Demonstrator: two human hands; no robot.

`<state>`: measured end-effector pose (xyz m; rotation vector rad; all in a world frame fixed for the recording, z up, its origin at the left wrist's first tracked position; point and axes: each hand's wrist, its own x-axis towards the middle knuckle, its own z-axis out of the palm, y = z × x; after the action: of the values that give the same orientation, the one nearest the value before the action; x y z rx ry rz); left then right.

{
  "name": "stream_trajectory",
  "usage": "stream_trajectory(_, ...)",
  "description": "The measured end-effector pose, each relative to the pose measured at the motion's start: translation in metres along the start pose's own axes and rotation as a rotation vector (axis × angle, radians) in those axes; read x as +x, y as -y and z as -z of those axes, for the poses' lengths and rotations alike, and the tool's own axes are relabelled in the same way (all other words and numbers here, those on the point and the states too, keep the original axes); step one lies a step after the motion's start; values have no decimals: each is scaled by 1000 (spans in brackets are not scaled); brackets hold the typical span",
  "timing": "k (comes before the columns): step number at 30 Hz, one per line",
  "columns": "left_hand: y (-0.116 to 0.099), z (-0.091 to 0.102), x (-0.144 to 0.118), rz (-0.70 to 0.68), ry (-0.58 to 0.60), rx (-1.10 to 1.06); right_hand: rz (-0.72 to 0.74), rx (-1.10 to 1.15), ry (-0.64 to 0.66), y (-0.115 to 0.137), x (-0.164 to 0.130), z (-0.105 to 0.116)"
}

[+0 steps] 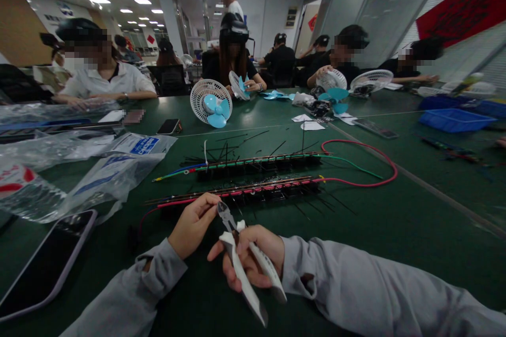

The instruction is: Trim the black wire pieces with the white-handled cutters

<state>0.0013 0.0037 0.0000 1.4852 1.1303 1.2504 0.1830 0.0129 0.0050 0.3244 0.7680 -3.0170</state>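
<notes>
White-handled diagonal cutters point(253, 274) lie in my right hand point(256, 255), whose fingers wrap round the grips. The jaws point up and left, at the fingertips of my left hand point(193, 224). That hand is closed in a pinch at the front edge of the nearer wire bundle point(256, 188); what it pinches is too small to make out. Red and dark wires run along this bundle, and thin black cable-tie tails stick out of it. Behind it lies a second wire bundle point(261, 162) with green and blue wires and more black tails.
A smartphone point(43, 263), a water bottle point(27, 195) and plastic bags point(118, 168) lie at left. A red wire point(395, 168) loops at right. Farther back are fan guards with blue blades point(217, 108), blue trays point(458, 120) and several people seated at the table.
</notes>
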Motion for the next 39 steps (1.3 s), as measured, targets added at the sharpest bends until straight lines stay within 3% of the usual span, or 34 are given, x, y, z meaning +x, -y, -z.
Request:
stream_trajectory(8, -1, -1, 0, -16, -9, 13, -26, 3, -49, 4, -3, -6)
stream_trajectory(27, -1, -9, 0, -19, -33, 29, 92, 9, -14, -2, 1, -3)
stream_trajectory(34, -3, -10, -2, -45, -11, -9, 316, 20, -48, 2, -1, 1)
stream_trajectory(39, -3, -10, -2, -2, -31, -47, 148, 0, 18, 1, -1, 2)
